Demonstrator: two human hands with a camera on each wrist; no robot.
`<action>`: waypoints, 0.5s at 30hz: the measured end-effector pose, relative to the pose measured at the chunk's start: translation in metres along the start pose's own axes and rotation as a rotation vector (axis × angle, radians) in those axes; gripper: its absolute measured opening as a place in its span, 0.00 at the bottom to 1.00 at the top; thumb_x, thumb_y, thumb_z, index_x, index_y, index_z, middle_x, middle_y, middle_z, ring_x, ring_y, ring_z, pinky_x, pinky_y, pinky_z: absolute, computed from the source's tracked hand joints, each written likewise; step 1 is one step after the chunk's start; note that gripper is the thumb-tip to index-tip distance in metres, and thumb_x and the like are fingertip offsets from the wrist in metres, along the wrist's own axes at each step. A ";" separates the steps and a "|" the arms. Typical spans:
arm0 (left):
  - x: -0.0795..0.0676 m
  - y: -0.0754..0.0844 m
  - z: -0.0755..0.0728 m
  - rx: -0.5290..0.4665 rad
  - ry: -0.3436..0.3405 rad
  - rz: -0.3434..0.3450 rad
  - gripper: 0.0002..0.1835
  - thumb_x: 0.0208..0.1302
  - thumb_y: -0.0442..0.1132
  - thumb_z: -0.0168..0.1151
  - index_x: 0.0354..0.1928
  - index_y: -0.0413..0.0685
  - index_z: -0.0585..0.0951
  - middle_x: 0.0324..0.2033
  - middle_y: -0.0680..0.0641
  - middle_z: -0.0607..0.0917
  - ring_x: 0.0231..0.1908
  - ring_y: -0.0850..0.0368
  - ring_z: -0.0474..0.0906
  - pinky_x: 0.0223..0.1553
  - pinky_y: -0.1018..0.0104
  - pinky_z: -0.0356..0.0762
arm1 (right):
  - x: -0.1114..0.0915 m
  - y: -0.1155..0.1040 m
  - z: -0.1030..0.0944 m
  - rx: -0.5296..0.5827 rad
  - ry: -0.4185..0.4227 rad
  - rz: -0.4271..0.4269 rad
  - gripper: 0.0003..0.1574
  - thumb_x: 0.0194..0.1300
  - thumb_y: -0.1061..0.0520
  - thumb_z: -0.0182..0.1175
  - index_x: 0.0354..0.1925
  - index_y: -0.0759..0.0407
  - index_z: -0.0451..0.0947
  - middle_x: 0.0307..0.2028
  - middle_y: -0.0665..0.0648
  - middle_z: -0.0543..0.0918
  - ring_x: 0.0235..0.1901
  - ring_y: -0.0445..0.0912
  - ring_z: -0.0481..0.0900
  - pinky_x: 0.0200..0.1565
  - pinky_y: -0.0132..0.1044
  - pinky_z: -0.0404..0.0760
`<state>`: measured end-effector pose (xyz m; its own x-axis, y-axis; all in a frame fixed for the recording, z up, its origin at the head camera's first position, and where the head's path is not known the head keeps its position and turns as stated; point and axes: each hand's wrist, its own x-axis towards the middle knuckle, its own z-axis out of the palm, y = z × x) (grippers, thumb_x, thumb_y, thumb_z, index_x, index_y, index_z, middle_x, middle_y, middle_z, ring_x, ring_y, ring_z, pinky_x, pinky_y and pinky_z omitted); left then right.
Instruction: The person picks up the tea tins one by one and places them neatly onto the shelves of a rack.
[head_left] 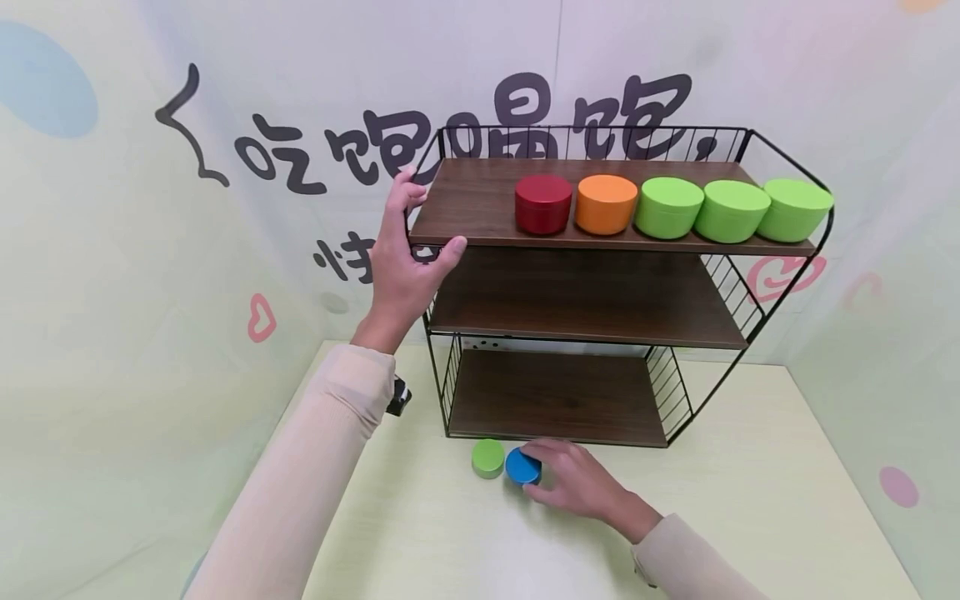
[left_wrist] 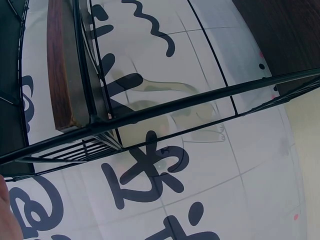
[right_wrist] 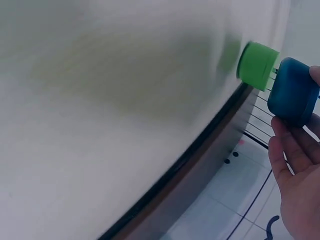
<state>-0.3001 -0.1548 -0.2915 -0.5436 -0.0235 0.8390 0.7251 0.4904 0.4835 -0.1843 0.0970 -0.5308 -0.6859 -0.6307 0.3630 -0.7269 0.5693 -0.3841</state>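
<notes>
A three-tier rack with dark wood boards (head_left: 592, 296) and a black wire frame stands on the table. My left hand (head_left: 405, 267) grips its top board at the front left corner, thumb on the front edge and fingers at the side wire. Down at the foot of the rack, my right hand (head_left: 573, 479) pinches a small blue round tin (head_left: 522, 467) between thumb and fingers. The right wrist view shows the same blue tin (right_wrist: 294, 92) with fingertips at its side. Left of it stands a green round tin (head_left: 487, 458), close to the bottom board's front edge.
On the top board, a dark red tin (head_left: 543, 204), an orange tin (head_left: 606, 204) and three green tins (head_left: 669, 208) form a row toward the right. A small black object (head_left: 400, 396) lies left of the rack. Printed cloth walls (head_left: 150, 375) surround the pale table (head_left: 750, 467).
</notes>
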 end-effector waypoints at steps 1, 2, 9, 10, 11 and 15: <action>0.000 0.000 0.000 -0.001 -0.001 0.000 0.34 0.54 0.51 0.68 0.60 0.47 0.69 0.71 0.62 0.65 0.61 0.61 0.71 0.56 0.57 0.70 | 0.001 0.000 -0.003 0.001 0.006 -0.010 0.30 0.54 0.51 0.74 0.53 0.63 0.82 0.50 0.59 0.85 0.50 0.51 0.84 0.49 0.45 0.82; 0.000 0.000 0.000 -0.001 -0.001 -0.001 0.34 0.54 0.51 0.68 0.60 0.47 0.69 0.71 0.62 0.65 0.61 0.61 0.71 0.56 0.57 0.69 | 0.003 -0.001 -0.006 0.003 0.011 -0.019 0.30 0.54 0.51 0.74 0.53 0.63 0.82 0.50 0.59 0.85 0.49 0.51 0.84 0.49 0.44 0.82; 0.001 0.001 -0.001 -0.013 0.003 -0.010 0.34 0.53 0.50 0.69 0.60 0.48 0.69 0.71 0.61 0.66 0.61 0.61 0.71 0.56 0.57 0.69 | 0.014 -0.007 -0.027 -0.013 0.042 -0.074 0.30 0.54 0.49 0.74 0.52 0.61 0.83 0.49 0.57 0.85 0.48 0.49 0.84 0.48 0.43 0.82; 0.001 0.001 -0.001 -0.012 0.002 -0.011 0.34 0.53 0.50 0.69 0.60 0.49 0.69 0.71 0.61 0.66 0.61 0.61 0.72 0.56 0.57 0.69 | 0.016 -0.008 -0.030 -0.015 0.041 -0.078 0.30 0.54 0.49 0.74 0.52 0.61 0.83 0.49 0.57 0.85 0.48 0.49 0.84 0.48 0.43 0.82; 0.001 0.001 -0.001 -0.011 0.000 -0.011 0.34 0.53 0.50 0.69 0.60 0.48 0.69 0.71 0.61 0.66 0.61 0.61 0.71 0.56 0.56 0.70 | 0.017 -0.009 -0.032 -0.018 0.038 -0.078 0.30 0.54 0.49 0.74 0.52 0.61 0.83 0.50 0.57 0.85 0.48 0.49 0.84 0.48 0.43 0.82; 0.001 0.001 -0.001 0.003 -0.007 -0.012 0.34 0.54 0.52 0.68 0.60 0.47 0.68 0.71 0.61 0.66 0.62 0.60 0.71 0.55 0.55 0.70 | 0.022 -0.014 -0.043 -0.024 0.027 -0.080 0.31 0.53 0.49 0.75 0.53 0.60 0.83 0.50 0.57 0.85 0.48 0.49 0.84 0.47 0.42 0.83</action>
<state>-0.2993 -0.1557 -0.2904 -0.5553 -0.0236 0.8313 0.7172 0.4924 0.4931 -0.1909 0.0976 -0.4807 -0.6261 -0.6605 0.4144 -0.7797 0.5302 -0.3331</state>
